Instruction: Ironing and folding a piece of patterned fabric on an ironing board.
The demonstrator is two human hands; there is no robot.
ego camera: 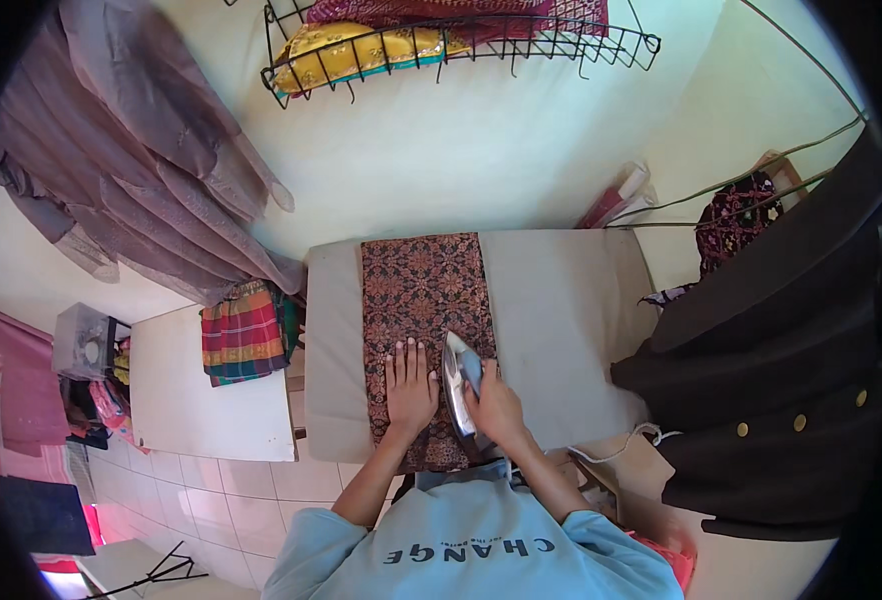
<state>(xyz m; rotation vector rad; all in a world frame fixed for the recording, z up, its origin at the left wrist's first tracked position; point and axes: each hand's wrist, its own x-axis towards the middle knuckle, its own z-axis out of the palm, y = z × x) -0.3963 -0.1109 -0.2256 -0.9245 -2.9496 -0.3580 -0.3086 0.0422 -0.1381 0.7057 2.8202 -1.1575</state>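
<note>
A dark cloth (426,281) with a reddish-brown floral pattern lies as a long strip across a padded, grey-covered ironing table (561,322). Flat on the cloth rests my left hand (412,397), palm down with fingers spread slightly. My right hand (495,405) grips the handle of an electric iron (456,375) with a shiny metal body and a blue-grey handle. The iron is over the right part of the cloth, its tip directed away from me, tilted onto its side or edge. Whether its soleplate touches the cloth I cannot tell.
Folded checked cloths (242,330) lie on a white table (208,397) at left. Mauve garments (148,165) hang above it. A dark garment with gold buttons (771,360) hangs close at right. A black wire rack (471,45) holds fabrics on the wall. Cables (741,180) cross at right.
</note>
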